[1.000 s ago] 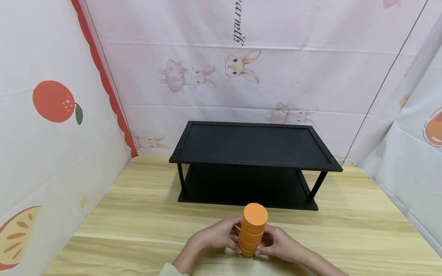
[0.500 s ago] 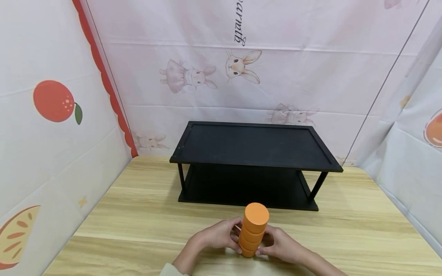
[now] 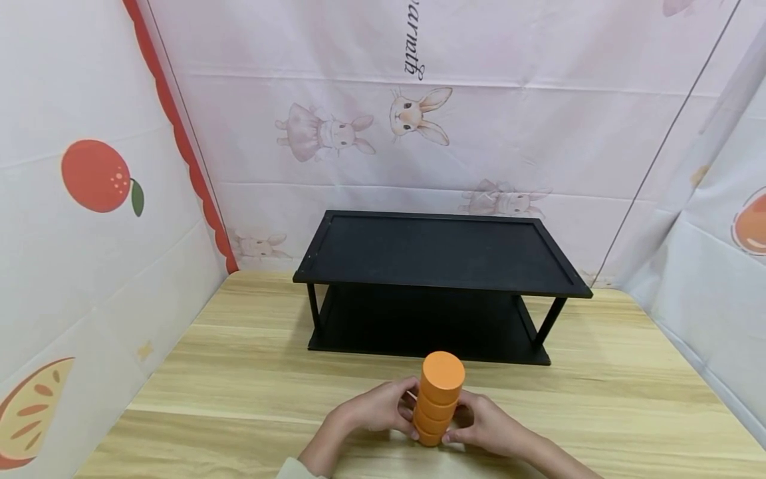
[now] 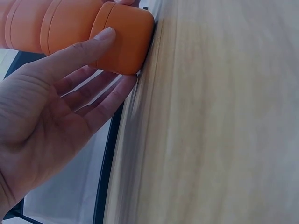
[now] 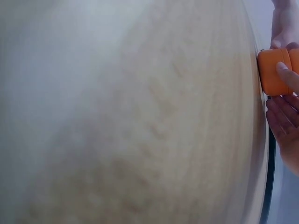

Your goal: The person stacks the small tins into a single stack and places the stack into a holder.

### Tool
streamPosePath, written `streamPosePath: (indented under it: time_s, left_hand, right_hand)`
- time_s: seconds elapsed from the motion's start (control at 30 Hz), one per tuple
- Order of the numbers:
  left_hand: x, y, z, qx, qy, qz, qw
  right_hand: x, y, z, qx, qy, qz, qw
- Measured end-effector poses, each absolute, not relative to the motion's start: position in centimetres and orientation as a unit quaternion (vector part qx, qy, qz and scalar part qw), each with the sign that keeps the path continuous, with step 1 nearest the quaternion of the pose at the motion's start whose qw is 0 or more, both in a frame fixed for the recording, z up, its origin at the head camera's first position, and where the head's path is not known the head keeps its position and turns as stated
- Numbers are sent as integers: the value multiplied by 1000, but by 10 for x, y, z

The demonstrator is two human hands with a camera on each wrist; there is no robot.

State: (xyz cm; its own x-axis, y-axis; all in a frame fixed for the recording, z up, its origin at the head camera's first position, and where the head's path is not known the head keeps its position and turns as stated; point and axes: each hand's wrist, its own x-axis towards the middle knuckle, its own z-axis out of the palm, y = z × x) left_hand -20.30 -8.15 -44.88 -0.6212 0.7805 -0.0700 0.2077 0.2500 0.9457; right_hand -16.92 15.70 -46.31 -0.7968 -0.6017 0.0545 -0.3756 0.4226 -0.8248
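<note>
A tall stack of several orange round containers (image 3: 439, 399) stands upright on the table, close in front of the black rack. From the left, my left hand (image 3: 378, 407) holds the lower part of it between thumb and fingers. My right hand (image 3: 489, 426) grips the same lower part from the right. In the left wrist view, the thumb (image 4: 105, 37) presses on the bottom container (image 4: 126, 39), with the other fingers behind it. The right wrist view catches the bottom container (image 5: 273, 72) at its right edge, thumb on its side.
A black two-tier rack (image 3: 431, 249) stands at the back of the wooden table (image 3: 239, 372), its lower shelf (image 3: 419, 326) under the top board. Printed cloth walls (image 3: 359, 133) enclose the back and both sides.
</note>
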Motion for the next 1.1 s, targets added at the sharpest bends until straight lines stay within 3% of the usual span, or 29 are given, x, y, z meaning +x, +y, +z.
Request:
streamPosePath:
  time_s: [1.1]
  left_hand:
    - [-204,-82,-447,328,734,521,286]
  right_hand:
    - [-170,155,-465,-305,834,-446,113]
